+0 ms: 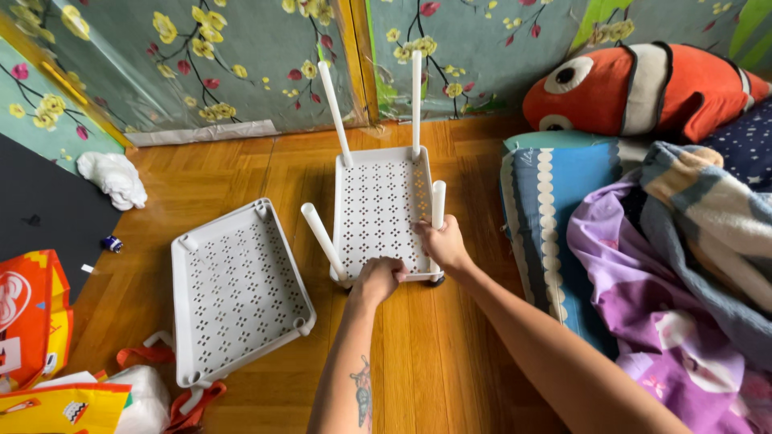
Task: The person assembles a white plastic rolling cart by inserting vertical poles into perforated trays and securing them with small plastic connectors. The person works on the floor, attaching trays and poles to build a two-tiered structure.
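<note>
A white perforated plastic shelf tray (378, 201) lies on the wooden floor with white tubes standing up from its corners. My left hand (378, 280) is closed on the tray's near edge, beside the base of the near-left tube (322, 239). My right hand (441, 243) grips the base of the near-right tube (438, 202) at the tray's corner. Two longer tubes (334, 112) rise from the far corners. A small dark wheel (435, 281) shows under the near-right corner. A second, matching tray (237, 288) lies flat to the left, with no tubes in it.
A folded blue mattress (539, 209) with a purple blanket (643, 297) and an orange fish plush (643, 87) lie on the right. A floral wall panel (241, 64) stands behind. On the left are a crumpled white cloth (114, 178), a black mat (44, 209) and orange bags (32, 317).
</note>
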